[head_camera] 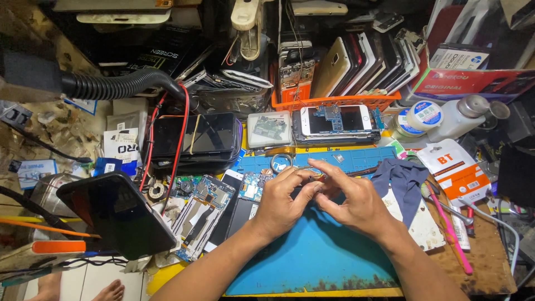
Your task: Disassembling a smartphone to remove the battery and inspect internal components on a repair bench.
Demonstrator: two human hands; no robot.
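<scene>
A: Holding something tiny, by the look of it — why are both hands bunched so close?

B: The left hand [283,198] and right hand [348,202] meet fingertip to fingertip above the blue work mat [312,256], pinching a small part [315,174] between them. It is too small to tell what it is. Both sets of fingers are curled in on it; neither hand hangs loose. Held that near the body and low above the mat, I'd judge a slip would land it on the soft surface rather than among the clutter.

A: And the stuff beside the wrists?

B: Left of the left hand lie opened phone frames with bare boards [202,214], laid flat and within reach. A dark phone [120,214] leans tilted further left. Right of the right hand, a dark blue cloth [405,181] drapes over the mat's edge, with a pink tool [446,226] beyond it on the counter [490,262].

A: Farther back?

B: A white phone with its back open [334,121] rests face-up behind the mat, a roll of tape [423,116] and a white bottle [460,118] to its right. Behind those, an orange basket [340,101] stands phones on edge, probably to save space.
</scene>
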